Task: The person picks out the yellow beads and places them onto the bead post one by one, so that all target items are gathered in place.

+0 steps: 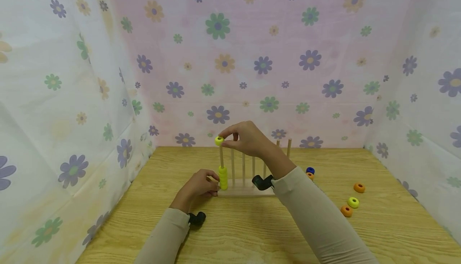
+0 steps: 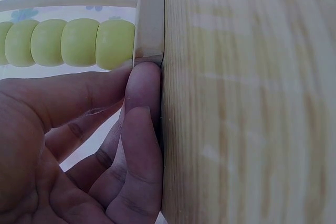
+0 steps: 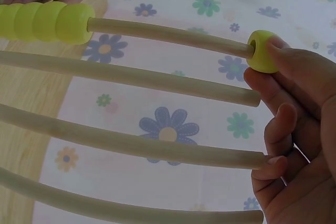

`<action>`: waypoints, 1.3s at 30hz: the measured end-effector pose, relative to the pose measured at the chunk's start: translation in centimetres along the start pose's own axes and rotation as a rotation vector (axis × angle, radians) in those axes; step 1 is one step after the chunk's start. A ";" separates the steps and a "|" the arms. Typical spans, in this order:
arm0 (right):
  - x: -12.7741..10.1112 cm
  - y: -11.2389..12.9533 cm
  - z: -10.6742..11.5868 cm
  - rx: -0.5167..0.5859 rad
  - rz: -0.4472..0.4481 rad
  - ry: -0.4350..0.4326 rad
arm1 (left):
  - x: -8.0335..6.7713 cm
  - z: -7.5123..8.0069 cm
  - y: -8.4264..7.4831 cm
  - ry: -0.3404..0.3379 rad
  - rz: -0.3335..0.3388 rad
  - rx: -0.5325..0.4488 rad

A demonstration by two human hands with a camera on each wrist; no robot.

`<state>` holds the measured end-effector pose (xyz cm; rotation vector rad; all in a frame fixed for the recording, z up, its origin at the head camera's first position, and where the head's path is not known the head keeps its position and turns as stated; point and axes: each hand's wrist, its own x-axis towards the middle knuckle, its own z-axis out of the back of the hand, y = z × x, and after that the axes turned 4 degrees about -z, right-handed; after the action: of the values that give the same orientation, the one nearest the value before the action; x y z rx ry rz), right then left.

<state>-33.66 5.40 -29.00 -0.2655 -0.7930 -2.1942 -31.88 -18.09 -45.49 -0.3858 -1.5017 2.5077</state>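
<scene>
A wooden peg rack [image 1: 248, 192] with several upright pegs stands on the table. Its leftmost peg [image 3: 173, 37] carries a stack of yellow beads [image 1: 223, 179] at the bottom. At that peg's top, my right hand [image 1: 248, 139] pinches another yellow bead [image 3: 263, 52] between thumb and fingers; the peg's tip is in the bead's hole. Low at the rack's left end, my left hand [image 1: 199, 184] holds the end of the base [image 2: 150, 30], thumb at the upper edge beside the lowest bead and curled fingers against the end face.
Right of the rack lie loose beads: a blue bead [image 1: 310, 171], an orange bead [image 1: 309, 175] partly behind the right sleeve, another orange bead [image 1: 359, 187], a yellow bead [image 1: 353, 202] and a further orange bead [image 1: 347, 211]. Flowered cloth [image 1: 252, 96] surrounds the wooden table [image 1: 252, 232].
</scene>
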 end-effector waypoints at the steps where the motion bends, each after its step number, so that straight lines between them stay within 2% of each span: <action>1: 0.0 0.0 0.0 0.000 -0.003 -0.001 | 0.0 0.0 0.0 -0.001 0.002 -0.001; 30: -0.4 -0.4 -0.4 0.021 -0.036 0.026 | 0.4 0.1 0.2 0.005 0.006 0.008; 39: -0.4 -0.5 -0.5 0.019 -0.034 0.006 | 0.4 0.2 0.4 0.013 0.007 0.003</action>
<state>-33.69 5.57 -29.83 -0.2369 -0.8207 -2.2173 -32.32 -18.34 -45.81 -0.4060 -1.4942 2.5078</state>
